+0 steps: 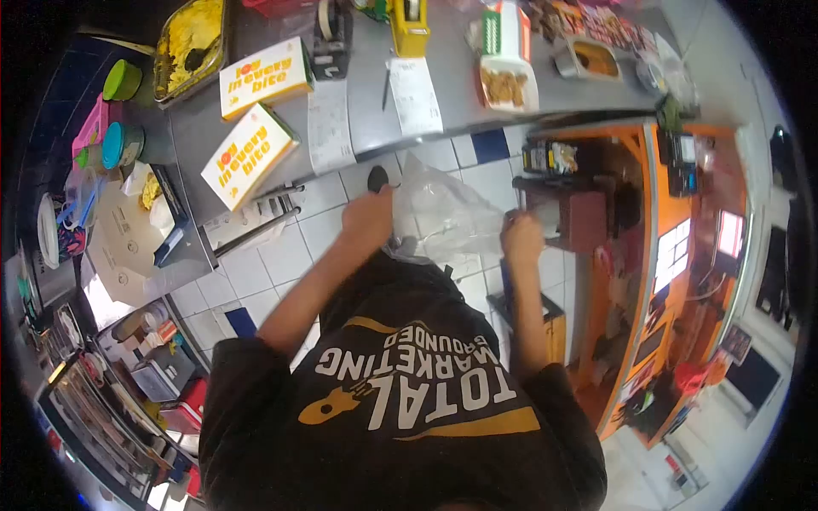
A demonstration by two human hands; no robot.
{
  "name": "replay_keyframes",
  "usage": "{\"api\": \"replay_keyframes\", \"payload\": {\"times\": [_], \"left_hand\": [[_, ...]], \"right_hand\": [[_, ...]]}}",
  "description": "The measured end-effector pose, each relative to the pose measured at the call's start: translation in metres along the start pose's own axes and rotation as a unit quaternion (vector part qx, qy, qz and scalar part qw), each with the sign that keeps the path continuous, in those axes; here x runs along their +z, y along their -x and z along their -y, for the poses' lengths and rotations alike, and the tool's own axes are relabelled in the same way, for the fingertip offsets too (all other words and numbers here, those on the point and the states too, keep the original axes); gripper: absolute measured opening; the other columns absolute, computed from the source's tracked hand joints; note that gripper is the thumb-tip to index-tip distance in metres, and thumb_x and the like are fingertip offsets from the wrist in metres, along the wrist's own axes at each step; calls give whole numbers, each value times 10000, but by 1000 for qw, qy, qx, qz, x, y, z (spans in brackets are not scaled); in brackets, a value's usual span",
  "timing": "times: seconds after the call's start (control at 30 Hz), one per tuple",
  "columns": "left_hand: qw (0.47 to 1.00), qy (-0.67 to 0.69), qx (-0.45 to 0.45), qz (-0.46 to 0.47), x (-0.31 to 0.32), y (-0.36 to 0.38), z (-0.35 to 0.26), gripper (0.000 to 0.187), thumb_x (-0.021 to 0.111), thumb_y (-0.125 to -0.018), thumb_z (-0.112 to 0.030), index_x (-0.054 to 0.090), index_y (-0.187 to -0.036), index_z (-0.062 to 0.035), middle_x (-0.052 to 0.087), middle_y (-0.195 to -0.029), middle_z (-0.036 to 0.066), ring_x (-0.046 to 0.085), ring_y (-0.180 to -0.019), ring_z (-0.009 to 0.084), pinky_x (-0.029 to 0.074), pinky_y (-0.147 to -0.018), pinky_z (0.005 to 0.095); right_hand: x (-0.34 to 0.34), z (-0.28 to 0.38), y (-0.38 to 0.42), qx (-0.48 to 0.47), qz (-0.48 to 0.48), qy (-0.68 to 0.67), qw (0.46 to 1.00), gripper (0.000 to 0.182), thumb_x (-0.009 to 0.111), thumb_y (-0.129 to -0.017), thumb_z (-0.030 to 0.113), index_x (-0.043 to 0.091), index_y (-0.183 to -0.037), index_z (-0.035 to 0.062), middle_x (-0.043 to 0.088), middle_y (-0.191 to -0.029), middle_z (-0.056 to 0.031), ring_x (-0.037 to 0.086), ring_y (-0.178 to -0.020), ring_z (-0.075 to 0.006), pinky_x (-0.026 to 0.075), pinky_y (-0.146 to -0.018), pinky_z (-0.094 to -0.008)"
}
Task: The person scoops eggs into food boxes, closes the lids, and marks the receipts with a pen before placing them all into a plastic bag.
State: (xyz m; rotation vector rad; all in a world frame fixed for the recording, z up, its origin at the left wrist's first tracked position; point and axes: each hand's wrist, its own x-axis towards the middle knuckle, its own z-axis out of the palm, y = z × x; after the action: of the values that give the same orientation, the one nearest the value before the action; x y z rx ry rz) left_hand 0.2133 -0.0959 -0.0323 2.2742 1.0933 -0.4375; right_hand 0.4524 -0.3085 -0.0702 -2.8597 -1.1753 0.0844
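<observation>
A clear plastic bag (443, 213) is stretched between my two hands in front of my waist, above the tiled floor. My left hand (368, 220) is closed on one side of it. On the opposite side, my right hand (521, 237) grips the bag with curled fingers. Beyond the hands, on the steel counter (460, 102), lie two white boxes with yellow lettering, one box (266, 77) behind the other box (249, 155). Two paper slips lie beside them, a long slip (330, 123) and a shorter slip (415, 98). An open carton (509, 88) holds browned food.
A tray of yellow food (189, 43) stands at the back left, near a green-lidded tub (122, 79) and a blue-lidded tub (122, 145). Tape dispensers, one black (331, 38) and one yellow (410, 30), sit at the back. An orange shelf unit (648, 281) rises on the right.
</observation>
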Motion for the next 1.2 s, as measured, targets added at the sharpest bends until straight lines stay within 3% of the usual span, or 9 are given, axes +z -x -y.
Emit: {"api": "replay_keyframes", "payload": {"times": [0.1, 0.27, 0.37, 0.5, 0.6, 0.63, 0.77, 1.03, 1.2], "left_hand": [[977, -152, 126, 79, -61, -8, -29, 243, 564, -810, -95, 692, -1000, -14, 689, -959, 254, 686, -917, 406, 552, -789, 509], [814, 60, 334, -471, -94, 80, -74, 267, 608, -755, -62, 677, -1011, -40, 656, -850, 148, 638, -746, 329, 521, -627, 424], [969, -111, 172, -139, 44, 65, 34, 266, 578, -750, -3, 647, -1003, -48, 617, -906, 183, 614, -766, 354, 512, -653, 425], [980, 57, 177, 68, 57, 144, 68, 373, 690, -759, -136, 636, -1120, -61, 625, -1045, 188, 627, -962, 385, 512, -814, 465], [961, 200, 192, 3, -16, 110, 84, 465, 767, -729, -232, 619, -1130, -49, 617, -1054, 165, 620, -936, 355, 509, -821, 436], [930, 106, 265, -231, -29, 88, 109, 550, 805, -700, -289, 601, -1145, -38, 615, -1046, 141, 613, -926, 332, 500, -840, 412], [932, -211, 58, -288, -124, 37, 166, 1053, 812, -655, -479, 324, -1478, -40, 419, -1323, 272, 459, -1173, 450, 416, -954, 542], [951, -127, 146, -241, -136, -1, 218, 1010, 733, -657, -405, 280, -1543, -230, 427, -1310, 276, 466, -1183, 438, 389, -998, 539], [980, -69, 178, -62, -179, 128, 160, 1037, 756, -657, -443, 267, -1552, -250, 464, -1244, 273, 481, -1147, 443, 402, -990, 491]], "right_hand": [[-62, -34, 0, 24, -63, 112, 991, 152, 570, -855, 132, 639, -876, -2, 660, -844, -209, 655, -728, -340, 533, -638, -426], [-185, -3, 90, -27, -361, -223, 905, 215, 565, -821, -28, 671, -1005, 1, 692, -930, -182, 681, -847, -317, 541, -692, -398], [-26, -61, 165, 63, 160, -157, 973, 239, 625, -768, -97, 667, -987, -13, 701, -897, -166, 677, -804, -180, 522, -769, -333], [-16, 8, 210, 157, 152, -640, 737, 153, 549, -907, -40, 638, -1030, -22, 694, -901, -124, 659, -819, -151, 528, -800, -280], [-47, 46, 180, 298, 225, -750, 546, 149, 504, -919, -30, 617, -1011, 2, 650, -930, -43, 627, -861, -140, 519, -785, -271], [-47, 56, 170, 291, 236, -756, 537, 138, 504, -923, -8, 613, -1005, 9, 640, -922, -30, 615, -837, -131, 511, -762, -262], [-38, 91, 152, 263, 240, -718, 598, 118, 515, -918, 38, 610, -987, 56, 603, -866, -15, 549, -720, -88, 454, -634, -233], [-59, 171, 133, 185, 191, -612, 745, 16, 582, -910, 67, 595, -901, 71, 574, -740, 46, 480, -601, -48, 382, -546, -214], [-86, 223, 110, 42, 45, -379, 924, 218, 668, -870, 239, 635, -898, 26, 638, -700, -185, 590, -560, -274, 469, -564, -385]]}}
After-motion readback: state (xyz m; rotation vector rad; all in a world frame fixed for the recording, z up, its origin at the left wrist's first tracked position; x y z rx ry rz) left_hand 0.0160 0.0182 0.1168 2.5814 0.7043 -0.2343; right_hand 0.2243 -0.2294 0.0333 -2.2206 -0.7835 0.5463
